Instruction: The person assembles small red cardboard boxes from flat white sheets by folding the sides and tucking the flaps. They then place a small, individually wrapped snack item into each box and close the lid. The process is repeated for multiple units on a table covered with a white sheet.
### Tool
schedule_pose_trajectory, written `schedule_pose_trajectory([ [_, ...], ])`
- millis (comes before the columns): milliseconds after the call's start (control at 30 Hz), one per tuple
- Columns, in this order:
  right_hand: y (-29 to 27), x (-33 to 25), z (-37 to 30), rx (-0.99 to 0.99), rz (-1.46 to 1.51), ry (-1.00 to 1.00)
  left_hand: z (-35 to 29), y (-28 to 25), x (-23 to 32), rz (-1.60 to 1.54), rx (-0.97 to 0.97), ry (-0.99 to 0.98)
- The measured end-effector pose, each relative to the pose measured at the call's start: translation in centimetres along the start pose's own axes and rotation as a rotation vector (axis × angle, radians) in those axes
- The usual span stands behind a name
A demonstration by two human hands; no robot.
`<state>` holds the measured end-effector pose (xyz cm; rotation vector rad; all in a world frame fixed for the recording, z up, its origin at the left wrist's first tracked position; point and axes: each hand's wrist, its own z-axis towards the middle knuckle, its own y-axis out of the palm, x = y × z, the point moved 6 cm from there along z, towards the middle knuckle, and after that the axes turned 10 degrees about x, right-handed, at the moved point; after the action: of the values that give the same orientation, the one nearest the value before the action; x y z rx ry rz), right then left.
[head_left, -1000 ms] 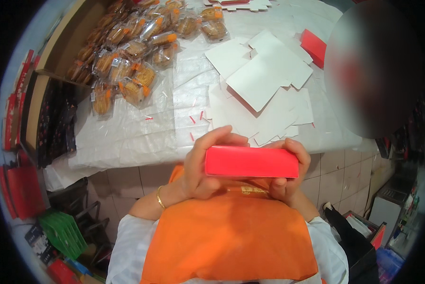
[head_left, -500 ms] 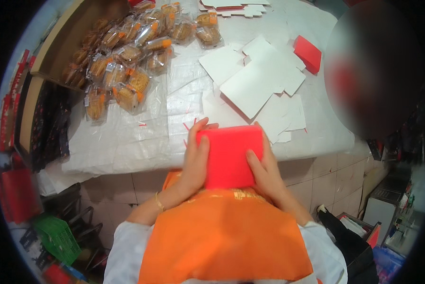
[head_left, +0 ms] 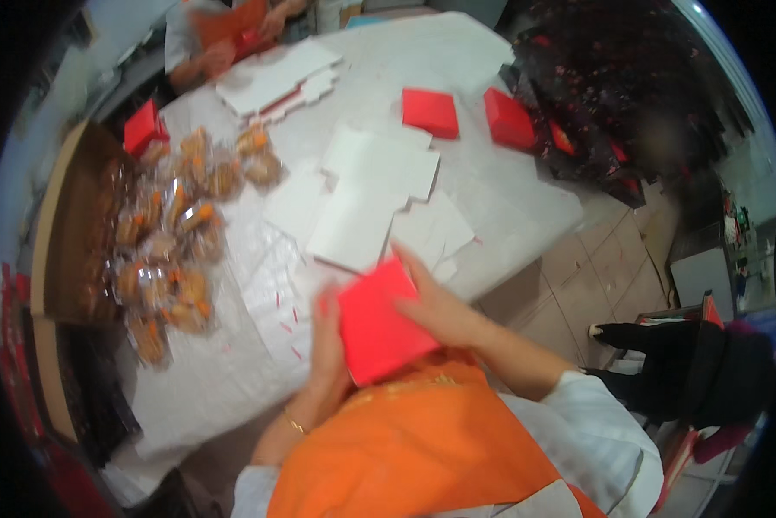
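Note:
Between my two hands, just in front of my orange apron, is a red cardboard box (head_left: 379,326), tilted and a little blurred. My left hand (head_left: 326,337) grips its left side. My right hand (head_left: 431,302) is closed round its right side, thumb lying across the top face. Beyond the box, flat white box blanks (head_left: 375,194) lie in a loose pile on the covered table. To the left lie several clear-wrapped mooncakes (head_left: 167,250) with orange labels, spilling from an open brown carton (head_left: 64,237).
Two red boxes, a flat one (head_left: 429,112) and another (head_left: 509,119), sit toward the table's far right, beside a dark patterned pile (head_left: 617,95). A third red box (head_left: 145,128) stands far left. A co-worker in an orange apron (head_left: 232,26) handles something red near stacked white blanks (head_left: 280,78).
The view has swung round to the right, bringing the co-worker and more red boxes into sight. Both hands still hold the red box, which has turned and tilted.

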<state>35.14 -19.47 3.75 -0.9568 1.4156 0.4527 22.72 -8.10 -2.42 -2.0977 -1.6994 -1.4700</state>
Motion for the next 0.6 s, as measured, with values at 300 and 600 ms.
schedule_pose_trajectory([
  [300, -6.5, -2.2, -0.8, 0.080, -0.107, -0.029, 3.3, 6.8, -4.8, -0.186, -0.402, -0.345],
  [600, -18.7, 6.3, 11.6, 0.564, 0.795, 0.161, 8.4, 10.1, 4.4, 0.280, -0.238, 0.202],
])
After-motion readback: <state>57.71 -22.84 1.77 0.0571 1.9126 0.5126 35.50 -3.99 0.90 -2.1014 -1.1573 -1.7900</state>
